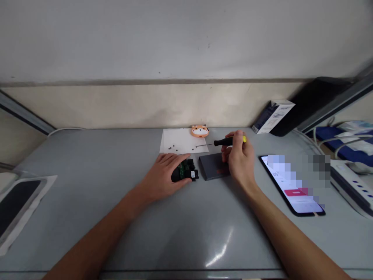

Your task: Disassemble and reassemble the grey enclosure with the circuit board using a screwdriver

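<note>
My left hand [164,171] lies on the grey table and holds a small black device with a green circuit board [186,171] showing. My right hand [239,157] grips a slim screwdriver [223,142] with a black handle and yellow cap; its thin shaft points left over a white sheet of paper [180,140]. A dark grey flat cover [214,166] lies between my hands, just under the right one. Several small dark screws [172,147] rest on the paper.
An orange animal-shaped item [199,131] sits at the paper's far edge. A lit phone [291,184] lies to the right, a white and blue box [273,116] behind it, a power strip [351,184] and cables at far right. A dark screen in wrapping [17,204] lies far left.
</note>
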The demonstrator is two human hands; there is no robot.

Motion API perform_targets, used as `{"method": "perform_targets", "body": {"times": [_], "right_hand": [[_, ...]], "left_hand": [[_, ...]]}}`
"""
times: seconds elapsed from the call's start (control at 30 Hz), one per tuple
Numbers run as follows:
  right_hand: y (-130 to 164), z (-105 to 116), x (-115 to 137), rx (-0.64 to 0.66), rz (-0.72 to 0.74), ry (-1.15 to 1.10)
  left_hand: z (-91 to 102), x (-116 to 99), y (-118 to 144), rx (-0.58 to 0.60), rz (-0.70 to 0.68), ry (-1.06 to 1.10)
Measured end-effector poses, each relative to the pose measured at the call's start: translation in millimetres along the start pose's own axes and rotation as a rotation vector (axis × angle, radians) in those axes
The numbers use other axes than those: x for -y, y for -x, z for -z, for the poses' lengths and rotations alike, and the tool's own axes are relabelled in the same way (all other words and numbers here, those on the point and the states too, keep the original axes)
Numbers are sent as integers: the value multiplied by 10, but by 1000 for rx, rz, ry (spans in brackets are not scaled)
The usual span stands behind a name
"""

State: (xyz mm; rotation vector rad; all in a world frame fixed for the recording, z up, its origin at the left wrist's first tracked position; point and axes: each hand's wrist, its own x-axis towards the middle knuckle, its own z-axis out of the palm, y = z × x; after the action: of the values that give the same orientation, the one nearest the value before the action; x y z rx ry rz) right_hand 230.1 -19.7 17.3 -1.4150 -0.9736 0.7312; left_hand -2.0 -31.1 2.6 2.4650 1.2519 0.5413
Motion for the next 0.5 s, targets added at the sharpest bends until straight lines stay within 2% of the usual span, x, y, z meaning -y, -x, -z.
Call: {"method": "perform_targets", "body": {"times": [0.5], "right_hand": [[4, 48, 68, -141, 178, -123]], "left_hand": [[-4, 6, -9, -18, 7, -5]]}}
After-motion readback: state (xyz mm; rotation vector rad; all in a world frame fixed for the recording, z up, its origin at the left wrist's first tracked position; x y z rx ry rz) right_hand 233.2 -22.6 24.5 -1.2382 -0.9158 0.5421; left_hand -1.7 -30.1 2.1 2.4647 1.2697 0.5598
